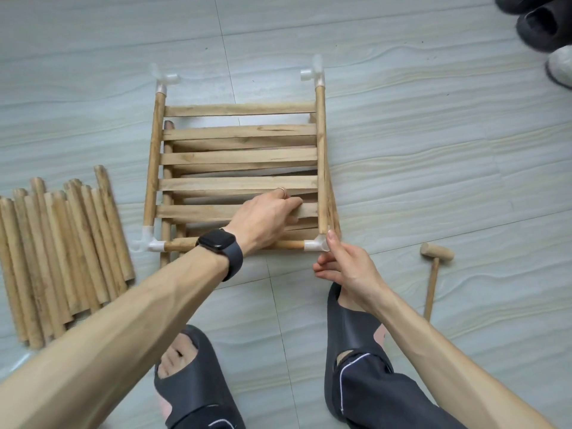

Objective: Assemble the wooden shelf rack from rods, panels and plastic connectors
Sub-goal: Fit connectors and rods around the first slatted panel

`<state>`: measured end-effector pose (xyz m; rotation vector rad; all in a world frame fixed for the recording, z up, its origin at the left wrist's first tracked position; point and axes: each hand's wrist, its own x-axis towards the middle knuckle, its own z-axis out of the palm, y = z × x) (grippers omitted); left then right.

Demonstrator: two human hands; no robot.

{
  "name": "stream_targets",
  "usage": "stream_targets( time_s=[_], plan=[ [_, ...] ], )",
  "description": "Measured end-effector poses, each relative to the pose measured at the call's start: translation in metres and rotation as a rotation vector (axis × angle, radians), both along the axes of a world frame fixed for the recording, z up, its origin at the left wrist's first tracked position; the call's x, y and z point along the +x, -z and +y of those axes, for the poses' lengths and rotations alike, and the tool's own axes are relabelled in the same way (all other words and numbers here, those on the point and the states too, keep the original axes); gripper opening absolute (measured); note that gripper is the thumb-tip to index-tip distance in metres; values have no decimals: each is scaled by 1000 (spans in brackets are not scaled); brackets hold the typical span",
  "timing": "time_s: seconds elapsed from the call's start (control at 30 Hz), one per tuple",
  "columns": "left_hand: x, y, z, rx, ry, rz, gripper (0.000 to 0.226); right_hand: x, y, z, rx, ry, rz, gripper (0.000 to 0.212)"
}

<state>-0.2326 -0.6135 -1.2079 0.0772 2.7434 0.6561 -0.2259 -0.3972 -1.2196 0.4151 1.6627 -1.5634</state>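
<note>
A slatted wooden panel (238, 156) lies flat on the floor, stacked over another slatted panel. White plastic connectors cap its corners: far left (163, 78), far right (315, 74), near left (148, 243), near right (317, 244). A short rod (288, 244) joins the two near connectors. My left hand (266, 218) reaches over this rod and its fingers curl round the nearest slat (192, 211). My right hand (343, 264) touches the near right connector with its thumb tip, fingers loosely bent, holding nothing.
A pile of several loose wooden rods (58, 252) lies on the floor at the left. A small wooden mallet (435, 274) lies at the right. My two feet in dark slippers (192, 382) are close below. More shoes (544, 23) sit top right.
</note>
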Motion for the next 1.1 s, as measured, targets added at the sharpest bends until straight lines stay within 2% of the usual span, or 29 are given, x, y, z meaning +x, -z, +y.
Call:
stream_targets(
  time_s=[0.13,0.3,0.57,0.73,0.87,1.0,1.1],
  plan=[
    [6,-1,3,-4,4,16,28,7,-5,6,52,-81,70,55],
    [-4,1,-3,-47,-27,24,21,12,-13,7,44,-156,104,56],
    [2,1,-4,-23,-15,39,27,10,-13,3,75,-209,133,56],
    [4,1,-3,10,27,39,25,15,-7,6,122,-265,134,85],
    [0,-1,1,12,50,54,36,19,-2,3,257,-314,201,73],
    [3,0,14,-42,88,28,50,14,-2,-7,343,-240,199,76],
    [7,2,18,-40,100,31,48,14,-7,-10,519,-365,218,57]
  ],
)
